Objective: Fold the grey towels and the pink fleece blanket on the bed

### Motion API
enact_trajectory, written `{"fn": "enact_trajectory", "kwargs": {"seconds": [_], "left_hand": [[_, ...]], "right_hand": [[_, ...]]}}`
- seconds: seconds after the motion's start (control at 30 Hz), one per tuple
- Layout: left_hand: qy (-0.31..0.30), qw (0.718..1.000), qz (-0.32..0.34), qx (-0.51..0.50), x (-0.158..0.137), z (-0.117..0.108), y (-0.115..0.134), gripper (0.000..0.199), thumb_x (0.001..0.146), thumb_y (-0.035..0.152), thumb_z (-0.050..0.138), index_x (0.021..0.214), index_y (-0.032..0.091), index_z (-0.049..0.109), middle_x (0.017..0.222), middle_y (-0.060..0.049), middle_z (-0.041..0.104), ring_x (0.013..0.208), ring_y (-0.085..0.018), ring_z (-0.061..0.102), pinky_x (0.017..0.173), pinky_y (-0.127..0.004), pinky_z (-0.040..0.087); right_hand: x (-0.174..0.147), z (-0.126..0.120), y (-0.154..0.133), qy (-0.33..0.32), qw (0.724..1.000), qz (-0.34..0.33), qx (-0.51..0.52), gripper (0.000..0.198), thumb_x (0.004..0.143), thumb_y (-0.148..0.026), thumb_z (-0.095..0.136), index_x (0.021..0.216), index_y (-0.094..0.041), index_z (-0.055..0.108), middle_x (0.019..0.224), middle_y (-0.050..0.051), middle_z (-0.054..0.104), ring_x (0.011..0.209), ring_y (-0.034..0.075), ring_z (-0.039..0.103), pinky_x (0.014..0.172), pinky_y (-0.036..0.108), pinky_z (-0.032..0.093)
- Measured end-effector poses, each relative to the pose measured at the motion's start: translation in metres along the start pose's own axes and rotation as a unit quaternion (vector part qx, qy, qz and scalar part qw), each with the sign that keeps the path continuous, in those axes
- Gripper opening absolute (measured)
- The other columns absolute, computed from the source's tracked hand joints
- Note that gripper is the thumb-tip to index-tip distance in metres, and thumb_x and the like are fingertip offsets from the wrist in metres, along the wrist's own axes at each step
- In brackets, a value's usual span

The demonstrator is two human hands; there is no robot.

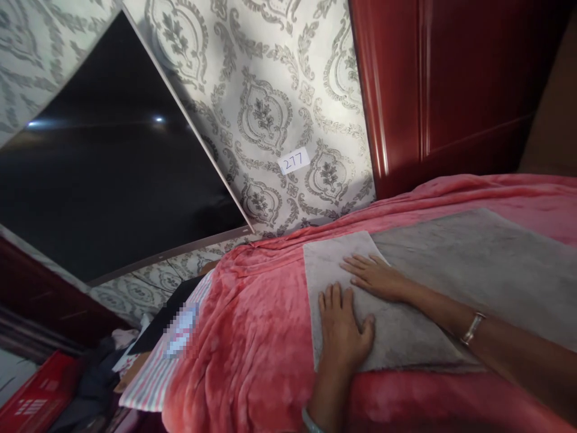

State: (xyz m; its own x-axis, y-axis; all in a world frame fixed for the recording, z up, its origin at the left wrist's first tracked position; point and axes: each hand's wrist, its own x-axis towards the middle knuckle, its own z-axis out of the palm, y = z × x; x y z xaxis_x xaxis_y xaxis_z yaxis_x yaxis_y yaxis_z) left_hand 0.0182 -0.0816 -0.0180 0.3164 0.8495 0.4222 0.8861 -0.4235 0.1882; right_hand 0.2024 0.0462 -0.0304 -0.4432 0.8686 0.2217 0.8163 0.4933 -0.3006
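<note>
A grey, plush-looking cloth [487, 282] lies spread on a pink blanket [259, 307]; a paler section makes up its left end. My left hand [345, 331] rests palm down on that end near its left edge, fingers spread and thumb out to the right. Just above and to the right, my right hand [376, 276] lies flat on the pale section with its fingers stretched to the left. Neither hand has anything gripped. The right forearm crosses over the cloth and hides part of its lower edge.
A large dark television screen [117, 174] stands at the left before patterned wallpaper. On the wall is a paper label [294, 160] reading 277. A dark red panel [406, 90] rises behind the bed. A striped sheet [151, 373] and a red crate [40, 391] are lower left.
</note>
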Motion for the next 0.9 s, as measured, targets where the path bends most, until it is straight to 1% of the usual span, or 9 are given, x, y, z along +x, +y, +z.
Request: {"fn": "enact_trajectory", "kwargs": {"seconds": [0.13,0.27,0.37,0.43,0.5,0.57,0.67,0.8,0.9], "left_hand": [[0.007,1.0,0.004,0.016,-0.003,0.003,-0.001,0.054,0.087,0.038,0.066,0.137,0.017,0.062,0.146,-0.018,0.057,0.139,-0.037,0.048,0.117,-0.061,0.037],[0.026,0.999,0.016,0.023,-0.004,0.004,-0.002,0.05,0.088,0.038,0.066,0.134,0.021,0.064,0.145,-0.016,0.058,0.136,-0.037,0.05,0.114,-0.06,0.04],[0.066,0.996,0.052,0.01,-0.004,0.004,-0.002,0.035,0.087,0.033,0.067,0.12,0.022,0.07,0.134,-0.012,0.065,0.125,-0.032,0.057,0.107,-0.052,0.047],[0.09,0.993,0.077,-0.003,-0.005,0.004,-0.001,0.025,0.085,0.027,0.068,0.109,0.023,0.071,0.122,-0.008,0.069,0.114,-0.028,0.061,0.097,-0.045,0.051],[0.106,0.99,0.093,-0.01,-0.006,0.004,0.0,0.022,0.082,0.023,0.07,0.103,0.024,0.071,0.115,-0.006,0.071,0.105,-0.025,0.062,0.089,-0.041,0.053],[0.119,0.987,0.103,-0.012,-0.006,0.004,-0.001,0.022,0.079,0.022,0.072,0.101,0.024,0.071,0.113,-0.005,0.07,0.102,-0.024,0.061,0.086,-0.04,0.053],[0.13,0.985,0.112,-0.014,-0.006,0.005,-0.002,0.024,0.077,0.021,0.074,0.1,0.025,0.071,0.114,-0.005,0.07,0.101,-0.024,0.061,0.085,-0.039,0.052],[0.133,0.984,0.112,-0.021,-0.007,0.006,-0.003,0.027,0.077,0.021,0.074,0.103,0.025,0.07,0.117,-0.005,0.069,0.104,-0.025,0.059,0.089,-0.041,0.052],[0.11,0.988,0.104,-0.032,-0.01,0.008,0.0,0.026,0.078,0.019,0.073,0.103,0.026,0.069,0.119,-0.005,0.068,0.106,-0.026,0.059,0.092,-0.042,0.052]], "right_hand": [[-0.009,0.001,0.025,0.001,0.996,0.091,-0.02,0.057,0.097,-0.042,0.042,0.15,-0.025,0.051,0.161,0.011,0.034,0.148,0.034,0.031,0.116,0.065,0.027],[-0.002,-0.017,0.036,0.028,0.991,0.123,-0.035,0.052,0.094,-0.037,0.045,0.141,-0.021,0.06,0.155,0.017,0.042,0.144,0.041,0.037,0.11,0.075,0.027],[0.007,-0.023,0.02,0.053,0.994,0.09,-0.037,0.051,0.094,-0.036,0.048,0.143,-0.026,0.058,0.158,0.011,0.039,0.149,0.036,0.028,0.117,0.068,0.023],[0.012,-0.019,0.004,0.05,0.997,0.04,-0.029,0.054,0.096,-0.037,0.047,0.15,-0.032,0.051,0.162,0.005,0.034,0.152,0.029,0.025,0.122,0.059,0.021],[0.016,-0.011,-0.006,0.018,1.0,-0.013,-0.021,0.056,0.098,-0.039,0.045,0.153,-0.036,0.045,0.163,0.002,0.031,0.152,0.026,0.024,0.123,0.055,0.021],[0.021,-0.004,-0.007,-0.02,0.999,-0.029,-0.025,0.056,0.099,-0.041,0.044,0.155,-0.037,0.043,0.163,0.001,0.03,0.152,0.024,0.025,0.123,0.054,0.021],[0.031,-0.001,0.007,-0.027,0.998,0.035,-0.048,0.056,0.1,-0.044,0.042,0.155,-0.032,0.043,0.163,0.004,0.029,0.152,0.026,0.025,0.122,0.055,0.022],[0.046,-0.008,0.023,0.011,0.986,0.151,-0.075,0.059,0.099,-0.042,0.041,0.153,-0.02,0.047,0.16,0.018,0.031,0.149,0.037,0.028,0.117,0.069,0.019],[0.047,-0.005,0.019,0.018,0.984,0.159,-0.08,0.063,0.099,-0.044,0.041,0.156,-0.02,0.042,0.163,0.015,0.026,0.152,0.033,0.021,0.121,0.063,0.015]]}}
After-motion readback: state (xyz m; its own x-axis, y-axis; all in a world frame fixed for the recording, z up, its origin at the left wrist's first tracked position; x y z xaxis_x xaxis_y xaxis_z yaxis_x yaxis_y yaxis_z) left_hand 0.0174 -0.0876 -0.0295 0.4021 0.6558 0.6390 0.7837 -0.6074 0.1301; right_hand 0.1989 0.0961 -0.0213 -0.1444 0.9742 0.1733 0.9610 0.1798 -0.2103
